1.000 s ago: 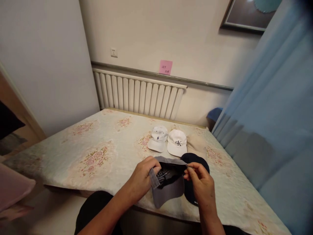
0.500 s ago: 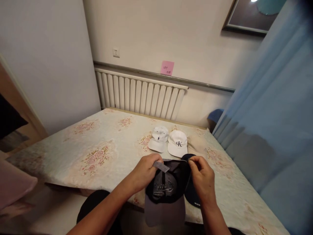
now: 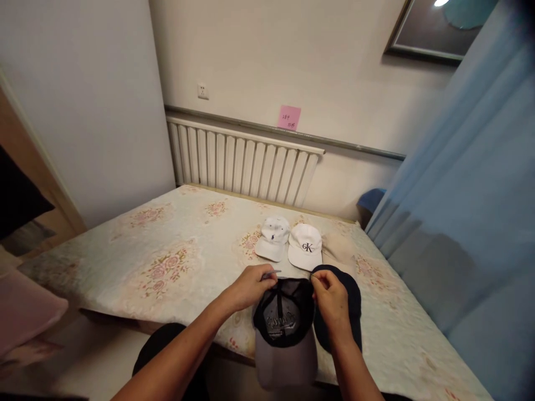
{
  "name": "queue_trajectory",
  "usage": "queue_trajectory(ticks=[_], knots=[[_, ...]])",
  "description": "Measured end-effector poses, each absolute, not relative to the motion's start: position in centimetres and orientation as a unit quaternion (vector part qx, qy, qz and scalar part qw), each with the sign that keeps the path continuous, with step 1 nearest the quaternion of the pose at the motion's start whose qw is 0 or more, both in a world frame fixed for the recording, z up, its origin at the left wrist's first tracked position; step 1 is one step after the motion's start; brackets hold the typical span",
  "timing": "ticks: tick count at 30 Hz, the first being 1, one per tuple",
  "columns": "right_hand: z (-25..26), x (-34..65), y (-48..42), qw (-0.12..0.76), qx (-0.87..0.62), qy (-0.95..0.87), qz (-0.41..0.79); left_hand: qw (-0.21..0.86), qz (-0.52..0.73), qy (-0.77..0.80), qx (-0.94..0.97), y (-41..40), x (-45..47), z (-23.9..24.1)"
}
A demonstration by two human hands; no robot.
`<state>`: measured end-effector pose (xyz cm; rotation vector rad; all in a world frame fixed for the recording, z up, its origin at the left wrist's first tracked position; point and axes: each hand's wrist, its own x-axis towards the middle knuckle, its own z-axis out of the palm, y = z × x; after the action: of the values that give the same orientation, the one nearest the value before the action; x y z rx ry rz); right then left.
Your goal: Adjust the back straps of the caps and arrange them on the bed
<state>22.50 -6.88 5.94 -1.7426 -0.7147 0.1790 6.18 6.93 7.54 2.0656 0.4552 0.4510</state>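
A grey cap [image 3: 285, 356] lies upside down at the near edge of the bed, its dark lining facing up and its brim toward me. My left hand [image 3: 249, 287] pinches the back strap on the left side. My right hand [image 3: 330, 295] pinches the back rim on the right. A dark navy cap [image 3: 350, 289] lies just right of it, partly under my right hand. Farther back sit a white cap with a small logo [image 3: 271, 238], a white cap with black letters [image 3: 306, 248] and a beige cap [image 3: 337, 249].
The bed has a floral cover [image 3: 167, 250]. A white radiator [image 3: 242, 161] runs along the far wall under a pink sticky note [image 3: 288, 117]. A blue curtain [image 3: 460, 211] hangs at the right. A pink cushion [image 3: 25, 312] is at the left.
The grey cap has been turned over and lowered onto the bed, lining up. Both hands moved slightly forward with its back edge.
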Motion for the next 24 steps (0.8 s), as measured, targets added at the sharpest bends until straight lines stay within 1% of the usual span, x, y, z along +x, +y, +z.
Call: queue_trajectory(ticks=[2,7,11,16,18,22,24], knots=[[5.0,22.6,-6.7,0.618,-0.719,-0.284,0.141,0.506,0.159,0.174,0.830,6.8,6.2,7.2],[2.6,22.6,-6.6,0.671,-0.650,-0.258,0.247,0.584,0.126,0.129,0.792,6.5,6.2,5.8],[1.4,22.2,-7.0,0.684,-0.612,-0.238,0.319,0.597,0.112,0.121,0.785,5.8,6.3,4.6],[0.4,21.7,-7.7,0.696,-0.574,-0.224,0.369,0.650,0.096,0.180,0.732,5.3,6.9,2.8],[0.0,21.7,-7.9,0.704,-0.555,-0.213,0.388,0.639,0.105,0.188,0.738,5.2,7.1,2.2],[-0.2,21.5,-8.0,0.713,-0.542,-0.200,0.398,0.571,0.112,0.189,0.791,4.6,7.1,1.6],[-0.1,21.4,-8.0,0.717,-0.534,-0.198,0.402,0.558,0.106,0.178,0.804,4.1,7.1,1.6]])
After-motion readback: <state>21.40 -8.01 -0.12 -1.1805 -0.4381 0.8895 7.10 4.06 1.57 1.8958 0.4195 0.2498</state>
